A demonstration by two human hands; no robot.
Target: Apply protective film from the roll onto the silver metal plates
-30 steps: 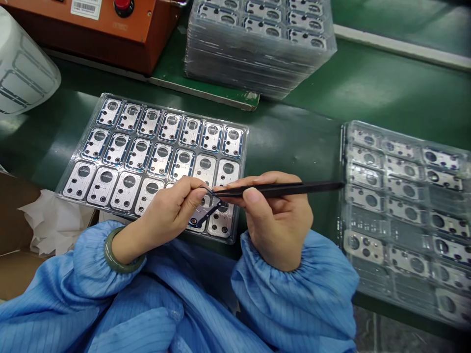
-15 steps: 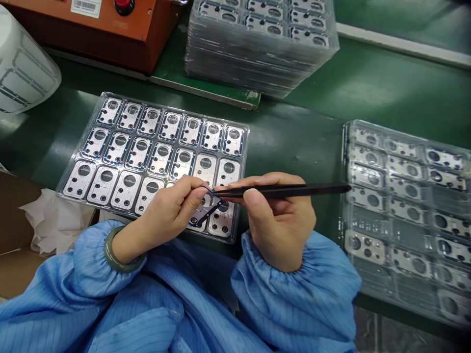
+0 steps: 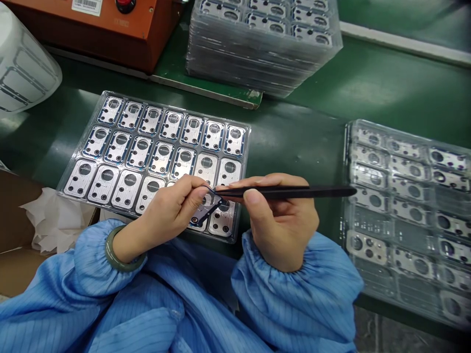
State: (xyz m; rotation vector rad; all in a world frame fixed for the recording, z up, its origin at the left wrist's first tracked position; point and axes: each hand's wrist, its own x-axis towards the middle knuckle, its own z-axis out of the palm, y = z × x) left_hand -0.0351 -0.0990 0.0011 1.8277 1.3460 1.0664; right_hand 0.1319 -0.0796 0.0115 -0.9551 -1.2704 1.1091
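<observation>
My left hand (image 3: 180, 206) pinches a thin dark-blue frame gasket (image 3: 210, 212) between thumb and forefinger, partly hidden behind the fingers. My right hand (image 3: 281, 218) is closed around black tweezers (image 3: 294, 191), whose tips meet the gasket's upper part beside my left fingertips. Both hands hover over the front right of a clear plastic tray (image 3: 62, 189). Rows of silver metal plates (image 3: 141, 156) with round holes lie in it. Blue frames edge the plates in the two back rows; several plates in the third row look plain silver. My left hand covers part of the front.
At right stands another clear tray (image 3: 408, 235), blurred, with silver plates in some pockets. A tall stack of filled trays (image 3: 257, 56) is at the back. An orange box (image 3: 88, 34) with a red button, a white roll (image 3: 27, 63) and crumpled white paper (image 3: 55, 218) occupy the left.
The tweezers' rear end has shifted slightly right along with my right hand. The gasket remains pinched in my left fingers, nearly still.
</observation>
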